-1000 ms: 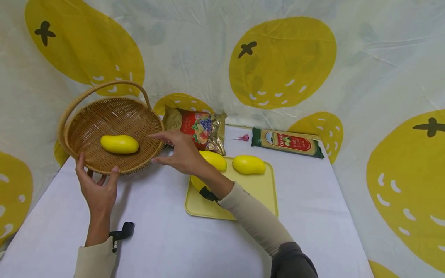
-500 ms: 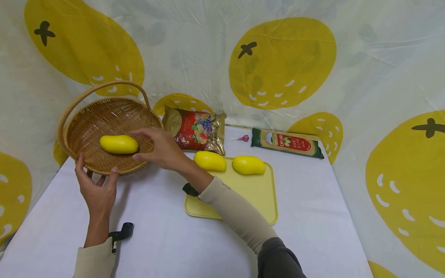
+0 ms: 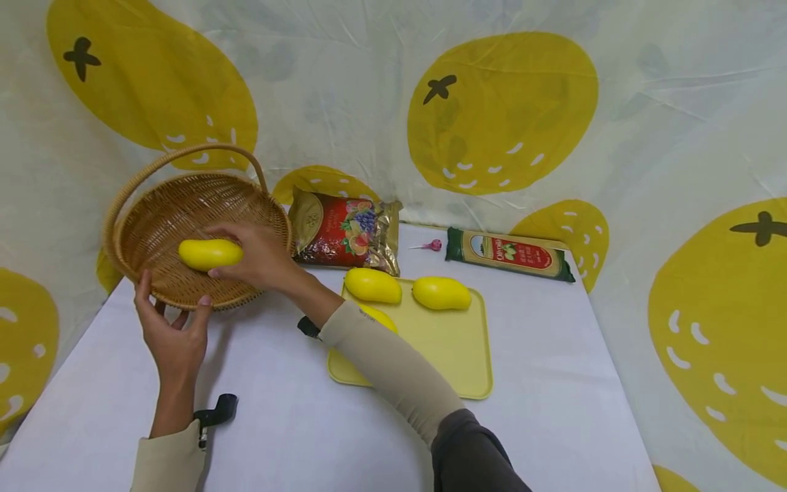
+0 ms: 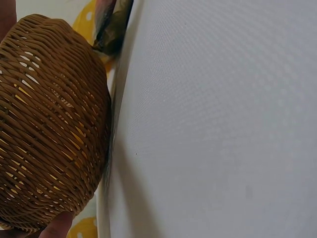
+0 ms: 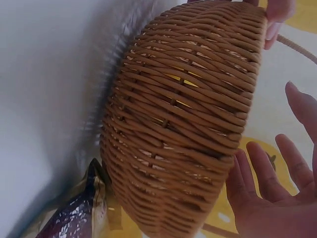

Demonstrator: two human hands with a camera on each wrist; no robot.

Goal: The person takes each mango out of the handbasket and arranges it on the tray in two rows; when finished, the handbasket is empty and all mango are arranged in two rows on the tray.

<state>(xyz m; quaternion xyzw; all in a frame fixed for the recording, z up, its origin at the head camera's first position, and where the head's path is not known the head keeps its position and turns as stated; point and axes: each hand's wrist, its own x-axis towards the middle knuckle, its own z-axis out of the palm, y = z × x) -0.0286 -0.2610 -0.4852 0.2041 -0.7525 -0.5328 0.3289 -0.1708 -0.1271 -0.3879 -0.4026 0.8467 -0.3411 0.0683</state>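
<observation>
A wicker basket point(image 3: 166, 205) with an arched handle tilts toward me at the left of the table. My left hand point(image 3: 175, 342) grips its near rim, thumb over the edge; in the left wrist view a fingertip point(image 4: 58, 225) rests against the weave. Inside the basket lies a yellow mango point(image 3: 209, 255). My right hand point(image 3: 261, 256) reaches over the rim, its thumb and fingers spread around the mango's right end; whether they touch it I cannot tell. The right wrist view has these fingers point(image 5: 270, 183) apart, behind the basket's side, with the mango hidden.
A yellow tray point(image 3: 443, 348) bears more mangoes point(image 3: 371, 285), one partly behind my right sleeve. Behind it stands a red and gold candy bag point(image 3: 344, 232), close to the basket. A pink lollipop point(image 3: 435, 244) and a long green-ended pasta packet point(image 3: 507, 254) lie at the back right.
My right hand has moved left, from the basket's right rim into the basket and around the mango's end. The left hand, the basket and the mango stay where they were.
</observation>
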